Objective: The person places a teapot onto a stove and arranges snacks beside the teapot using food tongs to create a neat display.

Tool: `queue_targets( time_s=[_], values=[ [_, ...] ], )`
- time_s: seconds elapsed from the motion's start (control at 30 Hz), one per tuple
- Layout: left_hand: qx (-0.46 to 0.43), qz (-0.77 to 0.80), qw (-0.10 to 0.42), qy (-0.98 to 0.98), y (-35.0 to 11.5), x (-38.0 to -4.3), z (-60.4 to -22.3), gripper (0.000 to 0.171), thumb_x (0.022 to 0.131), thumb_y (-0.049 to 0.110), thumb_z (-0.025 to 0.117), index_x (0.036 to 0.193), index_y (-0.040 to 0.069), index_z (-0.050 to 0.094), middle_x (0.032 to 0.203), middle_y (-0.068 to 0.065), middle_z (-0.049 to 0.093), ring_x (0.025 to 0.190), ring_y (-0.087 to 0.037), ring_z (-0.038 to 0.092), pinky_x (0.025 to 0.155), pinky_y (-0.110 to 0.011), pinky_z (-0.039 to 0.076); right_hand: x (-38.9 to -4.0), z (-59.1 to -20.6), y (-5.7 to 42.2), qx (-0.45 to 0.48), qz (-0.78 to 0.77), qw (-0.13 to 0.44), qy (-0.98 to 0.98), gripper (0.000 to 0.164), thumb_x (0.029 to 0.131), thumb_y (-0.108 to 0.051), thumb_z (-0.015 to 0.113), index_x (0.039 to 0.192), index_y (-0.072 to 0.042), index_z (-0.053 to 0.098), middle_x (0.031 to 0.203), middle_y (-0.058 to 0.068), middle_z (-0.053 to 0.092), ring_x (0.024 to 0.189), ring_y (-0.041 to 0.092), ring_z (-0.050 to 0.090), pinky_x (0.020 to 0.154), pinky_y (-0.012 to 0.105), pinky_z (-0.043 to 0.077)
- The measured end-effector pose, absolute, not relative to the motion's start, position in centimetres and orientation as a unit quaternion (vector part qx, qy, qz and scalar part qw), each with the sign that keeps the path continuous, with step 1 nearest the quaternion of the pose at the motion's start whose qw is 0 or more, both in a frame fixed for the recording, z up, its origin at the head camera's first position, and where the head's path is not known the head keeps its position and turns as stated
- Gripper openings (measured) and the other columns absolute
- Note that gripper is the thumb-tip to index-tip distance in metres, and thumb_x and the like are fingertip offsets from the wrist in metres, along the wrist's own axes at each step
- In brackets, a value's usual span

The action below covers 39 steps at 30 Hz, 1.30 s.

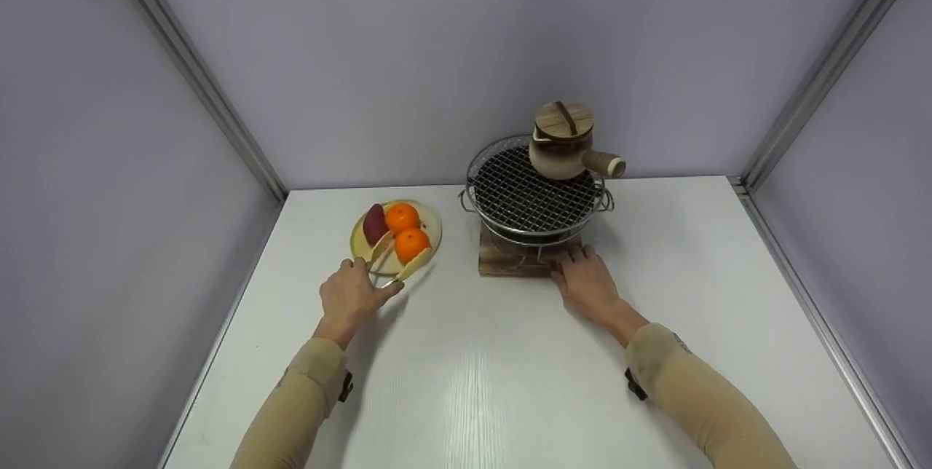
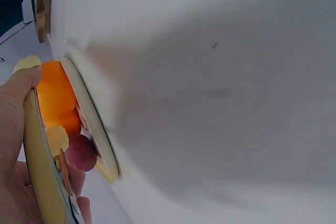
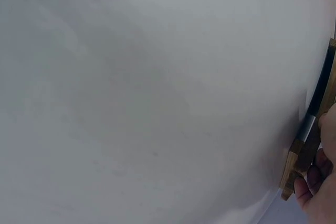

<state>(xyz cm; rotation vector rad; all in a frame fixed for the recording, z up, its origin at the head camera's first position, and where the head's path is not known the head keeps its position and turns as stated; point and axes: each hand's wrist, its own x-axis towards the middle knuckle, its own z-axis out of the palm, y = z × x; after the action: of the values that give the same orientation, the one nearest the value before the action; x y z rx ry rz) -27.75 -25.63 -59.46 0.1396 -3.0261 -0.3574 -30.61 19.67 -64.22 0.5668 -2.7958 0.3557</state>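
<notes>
My left hand [image 1: 349,296] holds a pair of tongs [image 1: 414,265] with pale yellow tips, spread apart over the near side of a round cream plate [image 1: 432,220]. Between the tips is the nearer orange [image 1: 413,247]; a second orange [image 1: 401,217] lies behind it. A dark red-purple oval piece [image 1: 374,225] like a sweet potato is on the plate's left. In the left wrist view, the tongs' yellow arm [image 2: 38,166] runs along the palm. My right hand [image 1: 588,285] grips the right front corner of a wooden base [image 1: 502,263] under a round wire grill [image 1: 520,199].
On the grill's back right stands a side-handled teapot [image 1: 555,162] with a wooden lid [image 1: 564,121], its handle [image 1: 603,162] pointing right. Wire loops [image 1: 609,201] stick out from the grill's sides. Pale walls enclose the white table [image 1: 466,374] at the back and both sides.
</notes>
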Motion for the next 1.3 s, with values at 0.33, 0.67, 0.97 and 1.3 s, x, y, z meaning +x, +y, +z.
queue_targets(
  time_s=[0.33,0.67,0.97,1.3],
  values=[
    [0.048,-0.129,0.036,-0.99,-24.6,-28.5,-59.8,0.072,0.089,0.07,0.083,0.104,0.001,0.07,0.087,-0.011,0.062,0.072,-0.024,0.055,0.059,-0.036,0.043,-30.7,-64.2,19.8,0.195,0.134,0.136,-0.962,0.035,0.11,-0.022,0.072,0.133,0.002,0.067,0.131,0.027,0.069,0.118,0.046,0.062,0.105,0.061,0.054],
    [0.046,-0.118,0.031,-0.991,-24.4,-29.0,-60.2,0.065,0.09,0.066,0.08,0.096,0.003,0.068,0.08,-0.008,0.056,0.066,-0.021,0.051,0.053,-0.034,0.036,-30.6,-64.2,19.7,0.199,0.126,0.135,-0.962,0.033,0.11,-0.023,0.071,0.132,0.003,0.067,0.13,0.028,0.069,0.117,0.045,0.062,0.103,0.059,0.053],
    [0.052,-0.122,0.014,-0.991,-24.2,-29.0,-60.4,0.064,0.091,0.066,0.08,0.098,0.004,0.068,0.079,-0.007,0.055,0.068,-0.021,0.051,0.054,-0.033,0.036,-30.7,-64.3,19.8,0.202,0.126,0.138,-0.961,0.033,0.11,-0.021,0.071,0.133,0.003,0.066,0.13,0.028,0.069,0.115,0.045,0.062,0.101,0.059,0.054],
    [0.045,-0.126,0.01,-0.991,-24.3,-28.8,-59.8,0.063,0.092,0.065,0.079,0.101,0.003,0.069,0.082,-0.009,0.059,0.07,-0.024,0.054,0.057,-0.034,0.039,-30.8,-64.3,19.8,0.208,0.133,0.142,-0.959,0.033,0.109,-0.019,0.072,0.133,0.002,0.067,0.128,0.027,0.068,0.114,0.044,0.061,0.101,0.059,0.053]
  ],
)
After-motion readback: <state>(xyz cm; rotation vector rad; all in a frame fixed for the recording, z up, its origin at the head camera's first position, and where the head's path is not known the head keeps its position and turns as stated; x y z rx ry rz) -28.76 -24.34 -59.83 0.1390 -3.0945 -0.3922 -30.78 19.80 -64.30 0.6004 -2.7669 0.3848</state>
